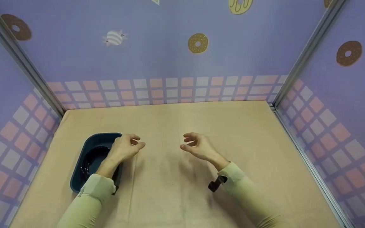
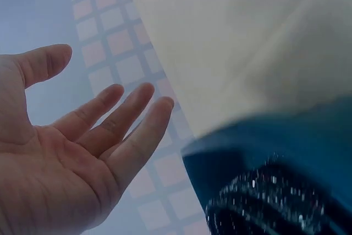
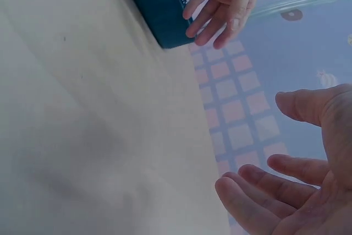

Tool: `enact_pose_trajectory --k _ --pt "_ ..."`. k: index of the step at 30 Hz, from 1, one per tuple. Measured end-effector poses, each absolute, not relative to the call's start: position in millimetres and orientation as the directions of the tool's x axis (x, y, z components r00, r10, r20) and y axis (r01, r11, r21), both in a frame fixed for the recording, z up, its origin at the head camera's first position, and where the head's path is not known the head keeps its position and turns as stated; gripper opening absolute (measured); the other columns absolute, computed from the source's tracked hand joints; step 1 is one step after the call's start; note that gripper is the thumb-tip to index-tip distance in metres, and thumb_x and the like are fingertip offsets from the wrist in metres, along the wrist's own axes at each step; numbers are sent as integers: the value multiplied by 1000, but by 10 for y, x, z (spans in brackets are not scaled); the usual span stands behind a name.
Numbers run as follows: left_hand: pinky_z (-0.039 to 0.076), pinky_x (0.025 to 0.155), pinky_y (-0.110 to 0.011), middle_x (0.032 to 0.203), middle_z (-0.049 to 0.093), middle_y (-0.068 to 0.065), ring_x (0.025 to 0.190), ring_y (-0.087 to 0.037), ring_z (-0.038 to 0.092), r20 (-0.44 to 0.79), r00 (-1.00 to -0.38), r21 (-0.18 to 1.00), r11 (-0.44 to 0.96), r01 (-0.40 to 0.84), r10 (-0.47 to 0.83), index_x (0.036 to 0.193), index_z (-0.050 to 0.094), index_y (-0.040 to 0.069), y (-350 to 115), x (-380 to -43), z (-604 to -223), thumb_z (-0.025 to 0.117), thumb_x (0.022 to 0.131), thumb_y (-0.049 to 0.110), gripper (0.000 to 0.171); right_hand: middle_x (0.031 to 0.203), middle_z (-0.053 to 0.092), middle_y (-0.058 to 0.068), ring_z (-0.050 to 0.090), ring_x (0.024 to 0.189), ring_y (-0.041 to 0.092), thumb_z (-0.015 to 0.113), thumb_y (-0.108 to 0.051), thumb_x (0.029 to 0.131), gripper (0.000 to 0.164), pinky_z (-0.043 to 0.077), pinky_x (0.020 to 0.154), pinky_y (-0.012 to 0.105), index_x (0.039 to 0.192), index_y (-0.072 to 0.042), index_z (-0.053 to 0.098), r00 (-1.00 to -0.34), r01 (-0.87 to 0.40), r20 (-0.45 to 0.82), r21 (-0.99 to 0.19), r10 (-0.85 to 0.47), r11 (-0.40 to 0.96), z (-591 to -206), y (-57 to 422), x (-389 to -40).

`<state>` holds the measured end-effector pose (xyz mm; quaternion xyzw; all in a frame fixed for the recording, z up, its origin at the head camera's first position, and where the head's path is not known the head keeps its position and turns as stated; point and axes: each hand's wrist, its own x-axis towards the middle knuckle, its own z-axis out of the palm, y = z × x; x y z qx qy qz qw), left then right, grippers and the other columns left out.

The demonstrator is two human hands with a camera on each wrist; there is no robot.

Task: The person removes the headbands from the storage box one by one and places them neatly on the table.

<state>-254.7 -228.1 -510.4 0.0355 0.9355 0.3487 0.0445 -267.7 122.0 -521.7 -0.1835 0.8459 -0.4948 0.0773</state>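
Observation:
My left hand (image 1: 124, 148) hovers over the right side of a dark blue rectangular tray (image 1: 89, 142), its fingers loosely bent and nothing in them. Inside the tray lie shiny black curved bands (image 1: 86, 163), partly covered by my left forearm. Close up in the left wrist view, these bands (image 2: 269, 191) glitter with small beads or stones; their exact kind is unclear. My right hand (image 1: 201, 148) is held above the cloth to the right, facing the left one across a gap. Its fingers are relaxed and hold nothing, as the right wrist view also shows.
A beige cloth (image 1: 160, 196) covers the table. Purple walls with pink and white checks (image 1: 187, 91) and donut pictures enclose it at the back and both sides, with metal posts (image 1: 309, 52) at the corners. A dark strap device (image 1: 217, 183) hangs at my right wrist.

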Motion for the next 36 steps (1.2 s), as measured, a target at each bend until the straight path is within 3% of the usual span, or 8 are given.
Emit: enact_pose_trajectory --k 8,15,18,22,27,36 --pt "63 106 -60 136 78 -27 127 -46 76 -49 -996 659 752 23 74 144 71 2 -2391 -2397 -4839 68 108 35 50 141 75 27 82 115 32 82 -29 103 53 70 92 39 147 -4 69 -909 -172 7 -918 -417 358 -5238 939 -2646" --pt "63 105 -57 140 77 -27 125 -44 76 -80 -995 662 750 -6 64 146 70 1 -2624 -2352 -4776 67 111 36 50 139 76 25 81 112 27 83 -28 103 52 71 89 36 146 -3 69 -892 -130 -25 -942 -451 310 -5282 665 -2566" --pt "66 94 -48 141 76 -27 115 -40 79 -110 -992 674 738 -35 53 148 69 1 -2711 -2341 -4740 68 111 38 52 139 75 27 81 113 30 82 -28 102 52 71 89 37 145 -2 69 -885 -152 -15 -936 -466 319 -5301 535 -2529" --pt "65 80 -30 144 73 -31 96 -25 81 -157 -986 710 700 -72 58 152 64 -2 -2818 -2326 -4696 69 111 36 56 139 76 27 81 115 31 83 -27 101 52 70 90 36 144 -2 70 -879 -170 -8 -929 -476 329 -5319 359 -2474" --pt "66 83 -25 143 72 -32 106 -23 79 -202 -976 754 649 -102 81 152 61 -8 -2964 -2290 -4660 69 111 32 58 135 77 23 81 108 23 85 -22 100 48 71 90 38 141 -2 72 -875 -63 -67 -966 -480 250 -5342 136 -2413" --pt "69 98 -38 149 66 -38 123 -36 78 -309 -941 789 590 -172 138 156 51 -16 -3313 -2218 -4610 63 115 29 61 125 78 17 80 100 17 87 -13 97 39 71 92 41 133 -3 75 -870 140 -174 -984 -461 107 -5417 -186 -2346"
